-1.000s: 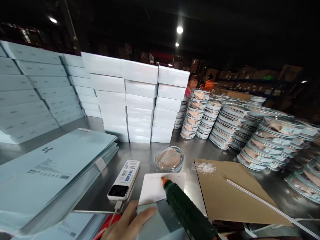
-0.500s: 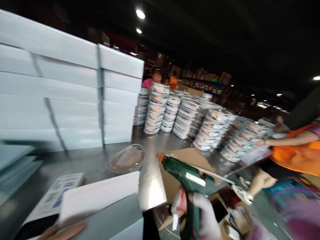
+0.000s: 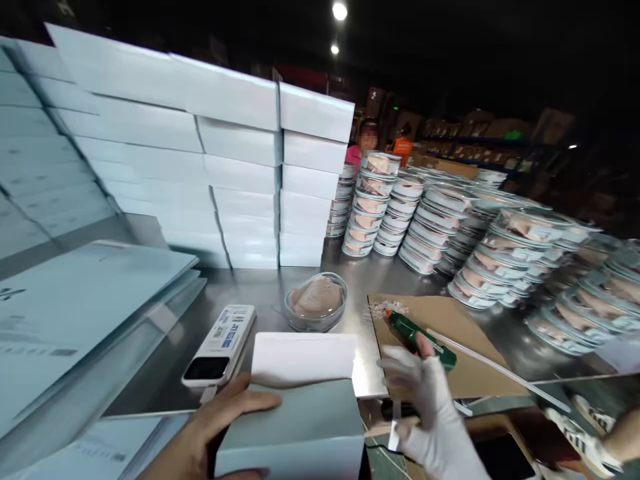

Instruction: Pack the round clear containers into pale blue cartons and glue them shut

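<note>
Glue gun (image 3: 421, 337) lies on the cardboard sheet (image 3: 465, 333) right of centre, its nozzle toward the far left. The gloved right hand (image 3: 425, 407) hovers just near it, fingers spread, holding nothing. The bare left hand (image 3: 210, 433) presses flat on the grey box (image 3: 300, 427). A hot tip could scorch the cardboard; the table's near edge sits close, with a power bank (image 3: 220, 343) and a clear dish (image 3: 316, 301) crowding the left.

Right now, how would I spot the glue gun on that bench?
Find the brown cardboard sheet on the steel table, right of the lone clear dish. The glue gun lies there beside the gloved right hand: dark green, orange-tipped.
</note>
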### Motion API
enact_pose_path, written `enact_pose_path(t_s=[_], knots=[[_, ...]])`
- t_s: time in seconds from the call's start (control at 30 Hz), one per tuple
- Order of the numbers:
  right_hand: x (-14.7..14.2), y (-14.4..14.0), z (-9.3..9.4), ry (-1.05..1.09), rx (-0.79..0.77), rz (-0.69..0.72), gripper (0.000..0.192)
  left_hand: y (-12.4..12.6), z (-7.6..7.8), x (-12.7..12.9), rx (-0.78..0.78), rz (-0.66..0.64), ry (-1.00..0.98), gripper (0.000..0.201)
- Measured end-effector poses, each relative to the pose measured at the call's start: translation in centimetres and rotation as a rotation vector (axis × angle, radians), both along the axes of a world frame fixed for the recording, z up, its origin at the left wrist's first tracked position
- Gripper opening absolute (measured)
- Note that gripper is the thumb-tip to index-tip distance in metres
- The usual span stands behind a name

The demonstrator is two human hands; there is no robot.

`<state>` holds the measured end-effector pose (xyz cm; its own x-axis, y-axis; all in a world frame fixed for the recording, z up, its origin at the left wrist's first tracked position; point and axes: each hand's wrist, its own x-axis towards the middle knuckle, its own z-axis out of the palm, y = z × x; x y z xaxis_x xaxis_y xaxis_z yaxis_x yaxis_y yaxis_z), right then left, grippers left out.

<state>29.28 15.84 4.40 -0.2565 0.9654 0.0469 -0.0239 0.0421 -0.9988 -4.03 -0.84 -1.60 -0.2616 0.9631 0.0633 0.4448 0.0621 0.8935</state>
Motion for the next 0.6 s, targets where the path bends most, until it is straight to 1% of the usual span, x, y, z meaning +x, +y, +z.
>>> enact_pose_path(t_s=[0.03, 0.07, 0.13, 0.17, 0.2, 0.3, 0.33, 0.37, 0.43, 0.53, 0.6], knots=[[-1.6, -0.8, -0.2, 0.028, 0.016, 0.085, 0.119, 0.1, 0.0, 0.2, 0.000, -0.002, -0.007, 0.065], [-3.1, -1.4, -0.4, 0.036, 0.018, 0.169, 0.115, 0.3, 0.2, 0.5, 0.015, 0.004, -0.023, 0.065], [-5.4, -2.1, -0.6, 0.023, 0.002, 0.303, 0.087, 0.5, 0.9, 1.6, 0.092, 0.041, -0.088, 0.062], [-6.1, -2.3, -0.5, 0.000, 0.001, 0.354, 0.072, 0.6, 1.3, 2.4, 0.151, 0.067, -0.148, 0.057], [-6.5, -2.3, -0.4, -0.026, 0.013, 0.390, 0.063, 0.8, 1.7, 3.2, 0.219, 0.093, -0.234, 0.052], [-6.6, -2.4, 0.2, -0.099, 0.116, 0.462, 0.054, 1.4, 2.4, 5.2, 0.436, 0.143, -0.506, 0.042], [-6.5, -2.4, 0.3, -0.119, 0.150, 0.480, 0.052, 1.6, 2.5, 5.5, 0.493, 0.137, -0.536, 0.042], [-6.3, -2.5, 0.5, -0.131, 0.172, 0.492, 0.049, 1.7, 2.6, 5.5, 0.528, 0.117, -0.520, 0.043], [-6.0, -2.6, 0.7, -0.152, 0.205, 0.519, 0.047, 1.8, 2.7, 4.8, 0.513, 0.034, -0.385, 0.042], [-5.7, -2.6, 1.0, -0.175, 0.264, 0.561, 0.046, 1.7, 3.1, 3.2, 0.350, -0.138, -0.176, 0.034], [-5.4, -2.4, 1.2, -0.183, 0.326, 0.587, 0.045, 1.6, 3.5, 2.5, 0.251, -0.215, -0.111, 0.026]])
